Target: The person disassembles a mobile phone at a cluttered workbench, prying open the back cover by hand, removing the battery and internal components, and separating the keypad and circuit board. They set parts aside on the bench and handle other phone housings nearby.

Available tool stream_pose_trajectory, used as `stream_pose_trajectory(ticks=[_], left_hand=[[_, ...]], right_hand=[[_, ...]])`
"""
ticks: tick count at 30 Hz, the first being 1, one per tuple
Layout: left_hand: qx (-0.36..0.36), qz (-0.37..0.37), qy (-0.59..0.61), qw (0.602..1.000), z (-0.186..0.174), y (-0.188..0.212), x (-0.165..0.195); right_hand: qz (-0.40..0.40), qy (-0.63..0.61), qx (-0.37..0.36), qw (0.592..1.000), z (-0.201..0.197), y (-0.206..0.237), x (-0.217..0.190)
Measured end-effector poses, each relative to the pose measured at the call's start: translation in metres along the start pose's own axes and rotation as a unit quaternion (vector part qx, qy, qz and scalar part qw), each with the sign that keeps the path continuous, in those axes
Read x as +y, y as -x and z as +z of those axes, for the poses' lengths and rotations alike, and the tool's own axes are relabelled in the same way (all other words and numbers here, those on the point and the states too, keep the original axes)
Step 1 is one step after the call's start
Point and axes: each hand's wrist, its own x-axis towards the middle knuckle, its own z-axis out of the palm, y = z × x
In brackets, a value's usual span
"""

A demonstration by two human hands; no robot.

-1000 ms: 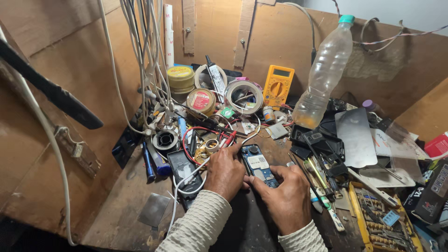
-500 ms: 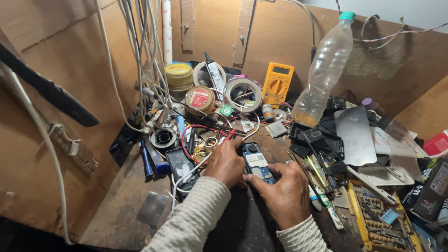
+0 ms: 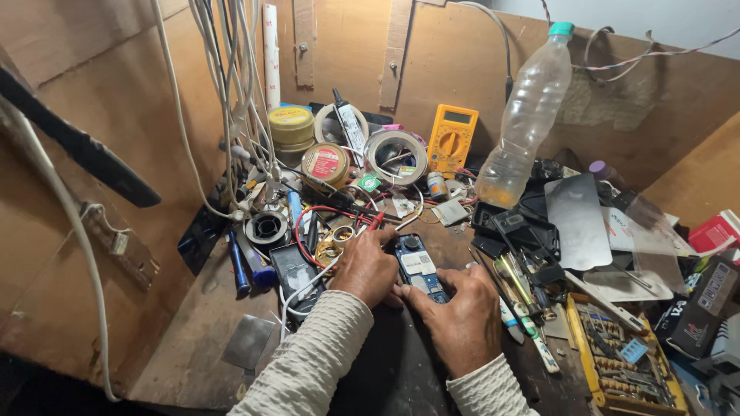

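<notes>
The opened phone (image 3: 417,267) lies mid-worktop, pinched between the left hand (image 3: 367,268) and right hand (image 3: 462,320), fingers closed on its edges, with loose wires (image 3: 324,223) crowding its left, and beyond them round tape rolls (image 3: 395,156), a yellow meter (image 3: 452,139) and a clear bottle (image 3: 525,119) by the back wall.

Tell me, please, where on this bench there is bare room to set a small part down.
Bare wood lies at the near left, around the grey metal sheet, between the wooden side wall and the left hand. Everywhere behind and right of the opened phone, from the tape rolls to the screwdriver bit tray, is crowded.
</notes>
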Motion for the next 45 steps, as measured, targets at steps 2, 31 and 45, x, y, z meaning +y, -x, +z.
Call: stream_pose_trajectory(ticks=[2,31,45], left_hand=[[0.02,0.021,-0.035,0.999,0.003,-0.004,-0.004],[0.108,0.091,0.082,0.987,0.02,0.003,-0.027],[-0.001,0.01,0.494,0.87,0.067,-0.022,-0.049]], right_hand=[[-0.006,0.004,0.0,1.0,0.0,0.0,0.0],[0.007,-0.013,0.018,1.0,-0.01,0.013,0.013],[-0.038,-0.053,0.049,0.997,-0.018,0.015,-0.002]])
